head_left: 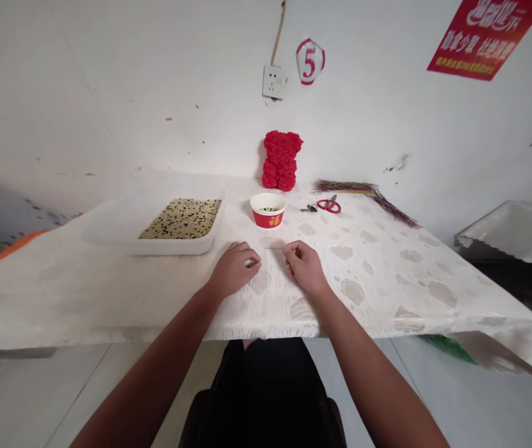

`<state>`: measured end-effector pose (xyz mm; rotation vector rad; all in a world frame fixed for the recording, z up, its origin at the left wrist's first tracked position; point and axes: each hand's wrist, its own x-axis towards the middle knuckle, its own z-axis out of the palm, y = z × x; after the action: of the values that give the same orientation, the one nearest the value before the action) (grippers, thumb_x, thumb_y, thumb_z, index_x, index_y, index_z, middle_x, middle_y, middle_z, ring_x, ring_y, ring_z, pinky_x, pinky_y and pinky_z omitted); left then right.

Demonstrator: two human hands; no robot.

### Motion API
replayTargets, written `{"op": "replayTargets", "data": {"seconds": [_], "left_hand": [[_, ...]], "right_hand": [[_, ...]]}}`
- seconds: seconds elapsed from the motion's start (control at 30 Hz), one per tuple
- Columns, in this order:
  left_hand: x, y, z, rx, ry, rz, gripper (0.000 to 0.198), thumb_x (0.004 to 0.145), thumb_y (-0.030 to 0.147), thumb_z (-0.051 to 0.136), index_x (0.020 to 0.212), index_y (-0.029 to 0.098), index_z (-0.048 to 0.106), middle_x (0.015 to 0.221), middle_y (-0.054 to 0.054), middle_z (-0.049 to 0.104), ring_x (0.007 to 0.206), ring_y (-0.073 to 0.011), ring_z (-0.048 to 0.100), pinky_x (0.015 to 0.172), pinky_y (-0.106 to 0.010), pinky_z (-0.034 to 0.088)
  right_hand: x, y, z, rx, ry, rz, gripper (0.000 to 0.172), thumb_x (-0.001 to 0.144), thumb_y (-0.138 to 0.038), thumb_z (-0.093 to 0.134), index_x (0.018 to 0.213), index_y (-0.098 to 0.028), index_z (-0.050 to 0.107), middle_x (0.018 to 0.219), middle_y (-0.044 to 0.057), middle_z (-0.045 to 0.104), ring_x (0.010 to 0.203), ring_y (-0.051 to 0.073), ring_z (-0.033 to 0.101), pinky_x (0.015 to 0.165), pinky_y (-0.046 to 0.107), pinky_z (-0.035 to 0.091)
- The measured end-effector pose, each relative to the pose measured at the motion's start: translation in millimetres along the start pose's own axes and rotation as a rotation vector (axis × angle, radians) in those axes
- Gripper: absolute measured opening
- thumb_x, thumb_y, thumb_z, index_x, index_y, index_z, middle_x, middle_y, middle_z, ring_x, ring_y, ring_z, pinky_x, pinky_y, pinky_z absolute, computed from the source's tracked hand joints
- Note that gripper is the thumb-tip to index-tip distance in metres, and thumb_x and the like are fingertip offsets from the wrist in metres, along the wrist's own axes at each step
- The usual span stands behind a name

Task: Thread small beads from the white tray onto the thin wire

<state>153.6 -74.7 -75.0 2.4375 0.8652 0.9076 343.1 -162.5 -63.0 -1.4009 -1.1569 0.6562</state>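
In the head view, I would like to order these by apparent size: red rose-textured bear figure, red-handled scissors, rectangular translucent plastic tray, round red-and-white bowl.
1. Tray
2. Bear figure
3. Bowl
4. Scissors

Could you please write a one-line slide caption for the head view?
Left hand and right hand near a red-and-white bowl on a table, beside a tray of small pieces.

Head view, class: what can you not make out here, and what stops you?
All in the head view:
Right hand: anything between its fingers is too small to tell.
Left hand: its back hides the palm.
Bowl: the near wall hides the bottom.
Red poster: cut off by the top edge.
Green thing: partly hidden by the tablecloth.
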Motion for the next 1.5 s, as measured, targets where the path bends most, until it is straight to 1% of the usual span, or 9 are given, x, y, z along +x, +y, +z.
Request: {"op": "replayTargets", "data": {"seconds": [0.1,0.23,0.47,0.63,0.77,0.9,1.03,1.2,1.5], "left_hand": [[1.1,2.3,-1.1,0.009,-0.015,0.016,0.013,0.083,0.025,0.06,0.074,0.022,0.07,0.08,-0.003,0.062,0.086,-0.0218,0.056,0.086,-0.039,0.042],[2.7,8.7,-4.7,-0.031,-0.003,-0.003,0.013,0.082,0.028,0.061,0.075,0.023,0.07,0.082,-0.003,0.066,0.088,-0.0219,0.059,0.088,-0.038,0.044],[-4.7,23.1,-20.7,-0.148,0.161,-0.193,0.014,0.085,0.03,0.062,0.09,0.022,0.071,0.092,-0.003,0.075,0.087,-0.0199,0.069,0.085,-0.033,0.053],[-24.3,40.9,-24.2,-0.287,0.223,-0.296,0.013,0.081,0.033,0.071,0.087,0.021,0.073,0.088,-0.001,0.077,0.084,-0.0192,0.071,0.079,-0.029,0.057],[-39.1,55.1,-23.8,-0.414,0.263,-0.413,0.016,0.078,0.036,0.076,0.087,0.023,0.076,0.09,-0.002,0.078,0.087,-0.0205,0.072,0.083,-0.03,0.058],[-49.7,59.5,-22.8,-0.497,0.271,-0.468,0.019,0.076,0.038,0.078,0.089,0.024,0.078,0.096,-0.002,0.079,0.095,-0.0239,0.072,0.087,-0.034,0.058],[-57.0,52.3,-15.8,-0.579,0.25,-0.49,0.02,0.076,0.038,0.079,0.09,0.025,0.079,0.095,-0.003,0.079,0.096,-0.0251,0.073,0.09,-0.037,0.057],[-60.9,45.1,-7.8,-0.671,0.377,-0.434,0.017,0.077,0.035,0.078,0.089,0.024,0.077,0.093,-0.003,0.077,0.094,-0.0237,0.072,0.09,-0.038,0.058],[-57.9,51.6,-12.1,-0.573,0.346,-0.429,0.016,0.079,0.036,0.077,0.087,0.023,0.075,0.091,-0.003,0.077,0.092,-0.0223,0.072,0.086,-0.034,0.058]], "right_hand": [[-1.2,-3.0,0.6,-0.012,-0.003,-0.004,0.021,0.087,-0.041,0.059,0.079,-0.021,0.059,0.062,-0.003,0.056,0.046,0.012,0.046,0.047,0.026,0.037],[-2.8,-5.3,-0.1,-0.018,-0.016,-0.008,0.021,0.089,-0.04,0.059,0.079,-0.022,0.057,0.062,-0.004,0.055,0.046,0.012,0.047,0.047,0.026,0.036],[-6.9,-7.6,-0.6,-0.012,-0.011,-0.046,0.03,0.092,-0.041,0.059,0.069,-0.023,0.052,0.054,-0.005,0.052,0.046,0.012,0.043,0.052,0.028,0.037],[-9.2,-12.7,0.7,0.024,0.014,-0.077,0.04,0.095,-0.043,0.057,0.062,-0.023,0.047,0.048,-0.005,0.046,0.048,0.013,0.042,0.054,0.028,0.036],[-27.2,-27.4,2.7,0.07,-0.013,-0.076,0.047,0.097,-0.046,0.055,0.058,-0.022,0.044,0.048,-0.005,0.046,0.048,0.012,0.045,0.054,0.027,0.039],[-54.3,-38.1,7.6,0.157,-0.069,-0.025,0.044,0.098,-0.048,0.057,0.063,-0.022,0.05,0.05,-0.005,0.05,0.044,0.011,0.047,0.05,0.025,0.04],[-67.9,-31.7,14.3,0.208,-0.09,0.017,0.042,0.096,-0.043,0.061,0.062,-0.021,0.051,0.048,-0.006,0.05,0.043,0.009,0.046,0.047,0.023,0.038],[-68.7,-18.6,16.1,0.272,0.007,0.064,0.042,0.095,-0.044,0.062,0.062,-0.021,0.051,0.049,-0.006,0.05,0.041,0.009,0.045,0.045,0.023,0.036],[-66.2,-19.5,20.1,0.251,0.051,0.053,0.034,0.093,-0.046,0.064,0.068,-0.022,0.059,0.051,-0.005,0.052,0.042,0.01,0.045,0.044,0.025,0.035]]}}
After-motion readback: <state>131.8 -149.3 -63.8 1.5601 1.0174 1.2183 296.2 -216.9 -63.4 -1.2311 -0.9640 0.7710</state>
